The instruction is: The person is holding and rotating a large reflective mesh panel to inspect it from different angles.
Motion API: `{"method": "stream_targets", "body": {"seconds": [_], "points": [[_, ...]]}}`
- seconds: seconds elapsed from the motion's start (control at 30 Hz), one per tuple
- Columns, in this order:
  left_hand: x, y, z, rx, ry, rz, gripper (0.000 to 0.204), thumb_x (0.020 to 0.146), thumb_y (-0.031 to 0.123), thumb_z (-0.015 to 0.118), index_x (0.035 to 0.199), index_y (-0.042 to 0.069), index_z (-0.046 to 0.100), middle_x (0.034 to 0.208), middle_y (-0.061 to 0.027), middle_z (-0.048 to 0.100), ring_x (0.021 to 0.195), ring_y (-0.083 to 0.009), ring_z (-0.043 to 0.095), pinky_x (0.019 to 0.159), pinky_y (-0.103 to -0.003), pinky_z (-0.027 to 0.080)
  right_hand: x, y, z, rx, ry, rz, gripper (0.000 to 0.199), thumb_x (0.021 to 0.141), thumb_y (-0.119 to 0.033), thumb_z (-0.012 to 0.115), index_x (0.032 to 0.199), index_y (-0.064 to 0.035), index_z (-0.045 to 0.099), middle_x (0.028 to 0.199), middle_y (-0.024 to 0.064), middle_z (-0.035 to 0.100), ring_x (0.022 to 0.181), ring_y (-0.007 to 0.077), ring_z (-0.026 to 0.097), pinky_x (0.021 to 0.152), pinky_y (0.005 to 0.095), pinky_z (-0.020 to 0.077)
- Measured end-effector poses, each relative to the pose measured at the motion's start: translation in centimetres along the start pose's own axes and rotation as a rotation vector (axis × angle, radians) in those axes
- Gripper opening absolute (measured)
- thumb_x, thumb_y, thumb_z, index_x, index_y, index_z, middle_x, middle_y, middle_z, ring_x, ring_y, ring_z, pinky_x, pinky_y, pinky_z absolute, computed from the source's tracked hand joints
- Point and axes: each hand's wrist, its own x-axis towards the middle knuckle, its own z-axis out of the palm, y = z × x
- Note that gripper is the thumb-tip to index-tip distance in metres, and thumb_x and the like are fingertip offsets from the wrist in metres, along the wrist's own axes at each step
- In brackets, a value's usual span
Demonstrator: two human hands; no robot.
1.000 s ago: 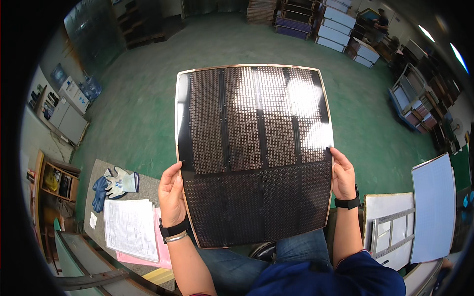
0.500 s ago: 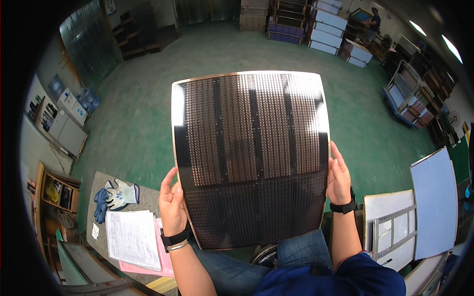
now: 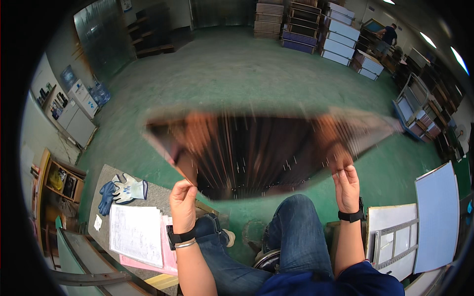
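Note:
A large, thin circuit board panel with dark and copper areas stretches out in front of me, smeared by motion. It is tipped so that I see it strongly foreshortened, its far side spread wide. My left hand pinches its near left edge between thumb and fingers. At the near right edge my right hand is closed on it in the same way, with the fingertips together. Both wrists wear black bands. The fine pattern on the panel is lost in the blur.
On my left a grey table holds work gloves and papers. To the right lean white and light-blue boards and a metal frame. A loaded trolley, board stacks and another person are farther off.
The panel has swung from facing me to a steep, blurred tilt. My hands have moved from its sides to grips at the near edge, and my legs show more.

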Motion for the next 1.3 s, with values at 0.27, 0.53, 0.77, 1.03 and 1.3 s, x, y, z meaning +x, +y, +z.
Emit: {"method": "stream_targets", "body": {"seconds": [0.27,0.53,0.77,1.03,1.3], "points": [[0.0,1.9,2.6,0.015,-0.015,0.046,0.013,0.088,0.003,0.056,0.100,0.003,0.058,0.129,-0.0170,0.047,0.111,-0.0189,0.052,0.090,-0.028,0.046,-0.7,0.8,0.3,-0.004,-0.014,0.105,0.019,0.090,-0.001,0.049,0.108,-0.0034,0.056,0.120,0.0146,0.055,0.106,0.0197,0.055,0.090,0.0321,0.0479],[-0.6,3.3,2.6,-0.217,0.034,-0.151,0.026,0.092,0.007,0.050,0.117,0.001,0.051,0.105,-0.0060,0.060,0.088,-0.0079,0.057,0.078,-0.020,0.048,-0.8,-1.6,1.1,0.142,-0.086,0.275,0.032,0.090,-0.002,0.044,0.122,0.0053,0.047,0.114,0.0160,0.058,0.100,0.0209,0.060,0.088,0.0302,0.0488],[-0.6,2.7,2.3,-0.099,-0.066,-0.148,0.033,0.090,0.005,0.052,0.122,-0.001,0.046,0.114,-0.0082,0.056,0.098,-0.0091,0.055,0.083,-0.021,0.045,-0.7,-1.1,1.6,0.038,-0.064,0.232,0.039,0.090,-0.002,0.044,0.128,0.0054,0.042,0.119,0.0162,0.055,0.104,0.0198,0.057,0.090,0.0297,0.0468],[-0.4,2.3,2.0,-0.065,-0.039,-0.128,0.031,0.090,0.003,0.051,0.120,-0.001,0.048,0.115,-0.0089,0.056,0.101,-0.0104,0.054,0.088,-0.022,0.043,-0.6,-1.3,2.3,0.001,-0.029,0.214,0.038,0.090,0.000,0.044,0.128,0.0045,0.042,0.123,0.0167,0.052,0.106,0.0198,0.056,0.091,0.0294,0.0470],[-0.5,2.2,1.8,-0.076,-0.051,-0.152,0.029,0.090,0.003,0.051,0.118,-0.001,0.050,0.112,-0.0076,0.057,0.100,-0.0098,0.054,0.088,-0.022,0.042,-0.9,-1.7,2.7,0.075,-0.043,0.142,0.036,0.090,0.002,0.042,0.125,0.0042,0.044,0.123,0.0155,0.052,0.111,0.0210,0.053,0.096,0.0306,0.0439]]}}
